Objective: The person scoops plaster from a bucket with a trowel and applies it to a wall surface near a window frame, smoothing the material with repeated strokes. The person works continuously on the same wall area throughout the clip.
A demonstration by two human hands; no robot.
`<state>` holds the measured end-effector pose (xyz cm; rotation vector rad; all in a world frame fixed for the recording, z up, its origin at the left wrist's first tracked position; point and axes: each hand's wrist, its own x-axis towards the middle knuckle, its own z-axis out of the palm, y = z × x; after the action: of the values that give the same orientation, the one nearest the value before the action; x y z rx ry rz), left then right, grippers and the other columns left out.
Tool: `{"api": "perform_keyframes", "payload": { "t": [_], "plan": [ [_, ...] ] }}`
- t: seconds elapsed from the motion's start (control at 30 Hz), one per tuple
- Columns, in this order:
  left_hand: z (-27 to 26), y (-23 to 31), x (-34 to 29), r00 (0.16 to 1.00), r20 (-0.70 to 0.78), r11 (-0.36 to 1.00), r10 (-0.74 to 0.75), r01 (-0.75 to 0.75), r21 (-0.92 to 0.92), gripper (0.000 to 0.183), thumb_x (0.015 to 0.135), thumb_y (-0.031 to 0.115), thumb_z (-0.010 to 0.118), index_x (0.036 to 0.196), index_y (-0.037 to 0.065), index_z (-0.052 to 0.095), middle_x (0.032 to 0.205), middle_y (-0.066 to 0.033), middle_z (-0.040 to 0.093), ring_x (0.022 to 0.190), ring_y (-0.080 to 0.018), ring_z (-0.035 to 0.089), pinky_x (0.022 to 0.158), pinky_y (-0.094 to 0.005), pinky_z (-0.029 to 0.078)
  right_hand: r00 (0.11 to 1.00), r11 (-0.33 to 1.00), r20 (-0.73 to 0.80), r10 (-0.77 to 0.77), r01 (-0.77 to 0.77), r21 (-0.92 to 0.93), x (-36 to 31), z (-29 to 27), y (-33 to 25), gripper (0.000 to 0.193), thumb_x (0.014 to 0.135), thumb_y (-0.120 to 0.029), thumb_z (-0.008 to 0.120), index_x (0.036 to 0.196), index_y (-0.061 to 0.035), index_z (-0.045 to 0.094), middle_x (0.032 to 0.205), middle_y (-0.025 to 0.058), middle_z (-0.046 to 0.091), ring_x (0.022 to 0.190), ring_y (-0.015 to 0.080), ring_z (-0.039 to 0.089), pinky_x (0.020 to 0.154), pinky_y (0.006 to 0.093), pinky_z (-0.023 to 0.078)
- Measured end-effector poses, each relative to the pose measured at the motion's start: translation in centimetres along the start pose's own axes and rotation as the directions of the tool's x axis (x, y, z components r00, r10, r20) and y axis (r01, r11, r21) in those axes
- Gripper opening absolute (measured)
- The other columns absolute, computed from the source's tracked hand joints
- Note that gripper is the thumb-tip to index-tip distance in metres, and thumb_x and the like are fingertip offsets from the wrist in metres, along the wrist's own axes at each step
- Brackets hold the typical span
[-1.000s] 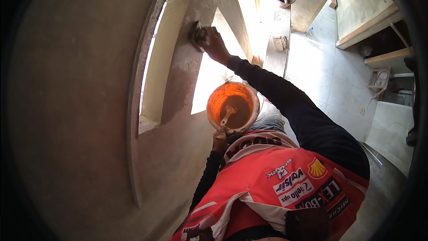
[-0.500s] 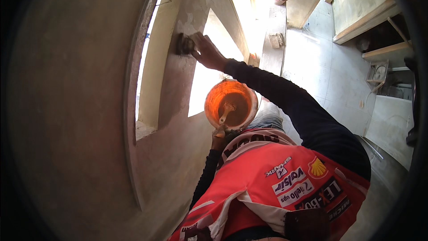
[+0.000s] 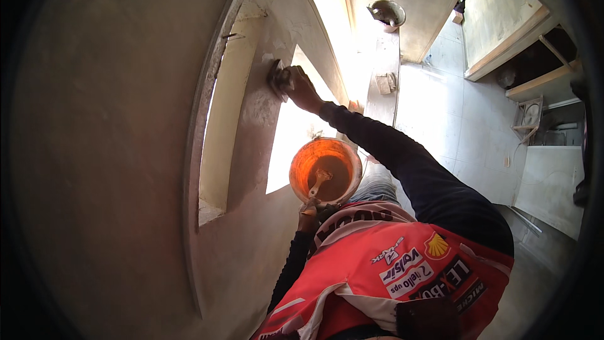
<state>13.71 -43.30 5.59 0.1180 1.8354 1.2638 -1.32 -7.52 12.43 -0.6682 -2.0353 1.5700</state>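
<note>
My right hand (image 3: 303, 90) reaches far out to the wall and is closed on a dark, flat plaster float (image 3: 277, 80). The float rests on a damp grey strip of wall (image 3: 251, 119) between two bright openings; my fingers hide part of it. Closer to my body, my left hand (image 3: 308, 208) is closed at the near rim of an orange bucket (image 3: 301, 162). Brownish-grey liquid fills the bottom of the bucket. A brush (image 3: 319, 181) leans inside, its handle toward my left fingers; whether they also grip it I cannot tell.
At left, a ledge edge (image 3: 192, 214) borders the recessed opening (image 3: 217, 145). Ahead, a narrow plank (image 3: 384, 107) bears a small block (image 3: 385, 83) and a tub (image 3: 389, 16). Right of it lie pale floor tiles (image 3: 434, 138), wooden-edged panels (image 3: 509, 41) and a small frame (image 3: 528, 116).
My right hand has slid the float rightward over the wall strip, nearer the bright opening's edge. My view has shifted, so the wall and bucket sit lower. My left hand keeps its hold.
</note>
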Motion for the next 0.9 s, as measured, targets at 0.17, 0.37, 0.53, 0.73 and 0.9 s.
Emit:
{"api": "perform_keyframes", "payload": {
  "t": [0.17,0.37,0.53,0.73,0.9],
  "plan": [
    [0.5,-0.5,1.4,0.985,-0.003,0.978,0.174,-0.173,0.118,0.028,0.104,0.028,0.06,0.102,0.0,0.066,0.091,-0.0091,0.072,0.081,-0.0184,0.072,0.071,-0.0327,0.059,0.797,0.782,-0.054,-0.602,0.575,-0.241,0.7,0.0,-0.1,0.056,0.089,-0.01,0.071,0.138,-0.0006,0.045,0.127,0.0249,0.05,0.121,0.0445,0.052,0.105,0.0508,0.045],
    [0.4,-0.4,3.4,0.998,-0.048,0.999,-0.041,0.04,-0.031,0.033,0.107,0.028,0.053,0.105,-0.002,0.067,0.095,-0.0108,0.073,0.088,-0.0198,0.073,0.076,-0.0348,0.06,1.0,0.99,0.021,-0.012,0.009,0.143,1.9,-1.2,0.3,0.065,0.089,-0.011,0.07,0.146,0.0026,0.043,0.137,0.0264,0.05,0.128,0.047,0.051,0.108,0.0547,0.045],
    [0.2,-0.2,6.1,0.955,0.119,0.752,0.271,-0.288,0.592,0.033,0.086,0.011,0.078,0.114,0.003,0.063,0.099,-0.021,0.074,0.094,-0.0394,0.075,0.081,-0.0485,0.059,0.894,0.897,0.1,-0.437,0.441,-0.027,5.0,-2.9,0.6,0.053,0.092,-0.016,0.072,0.136,-0.0002,0.047,0.124,0.0213,0.053,0.115,0.0398,0.056,0.1,0.0482,0.047],
    [3.5,2.5,11.7,0.954,0.09,0.928,0.287,-0.3,0.222,0.017,0.103,0.019,0.064,0.111,0.005,0.07,0.091,-0.0125,0.075,0.084,-0.0244,0.075,0.073,-0.0395,0.06,0.818,0.957,0.503,-0.279,0.277,0.08,-0.3,-6.1,7.7,0.041,0.092,-0.018,0.079,0.126,-0.0025,0.062,0.111,0.0139,0.067,0.093,0.0322,0.067,0.085,0.0429,0.054],
    [7.7,10.0,14.9,0.996,0.072,0.973,-0.052,0.034,0.229,0.034,0.108,0.028,0.054,0.125,0.002,0.068,0.098,-0.0105,0.077,0.088,-0.0204,0.075,0.078,-0.0368,0.061,0.953,0.866,0.24,0.187,-0.275,0.418,-0.9,-16.6,14.1,0.038,0.1,-0.03,0.072,0.125,-0.0034,0.063,0.099,0.0056,0.07,0.084,0.0147,0.069,0.068,0.0316,0.056]
  ]
}}
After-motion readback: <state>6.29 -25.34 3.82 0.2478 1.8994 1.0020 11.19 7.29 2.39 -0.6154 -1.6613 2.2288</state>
